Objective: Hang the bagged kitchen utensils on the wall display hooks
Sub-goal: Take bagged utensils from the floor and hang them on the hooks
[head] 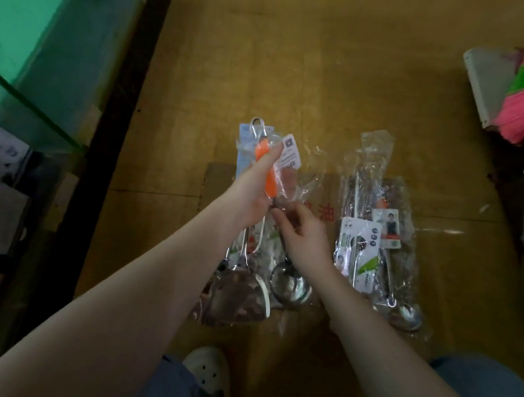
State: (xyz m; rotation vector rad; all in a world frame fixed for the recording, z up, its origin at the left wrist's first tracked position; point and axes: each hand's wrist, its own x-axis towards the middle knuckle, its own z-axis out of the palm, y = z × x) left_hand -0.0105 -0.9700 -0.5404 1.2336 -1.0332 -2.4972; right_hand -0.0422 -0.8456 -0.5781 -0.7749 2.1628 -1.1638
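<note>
Gathering the stock is judged to be the step in hand, since no wall hooks are seen in the head view. The left hand [256, 194] is curled round the orange handle [270, 180] of a bagged utensil, which is held over the cardboard [221, 178] on the floor [298, 73], near the centre of view. The right hand [302, 234], at 4 o'clock from the left, pinches the clear bag near the utensil's neck with its fingertips. The metal hanging loop [257, 124] points toward 12 o'clock, free of the grip. A bagged spatula [238, 298] lies beneath at 6 o'clock. A second bunch of bagged utensils [375, 241] lies at 3 o'clock, apart from both hands. The step would be done well if any plastic over the loop is smoothed down so the eye is left clear for a hook. The grip is best kept on the handle rather than the slippery film, and one bag should be separated from its neighbours before it is carried off.
</note>
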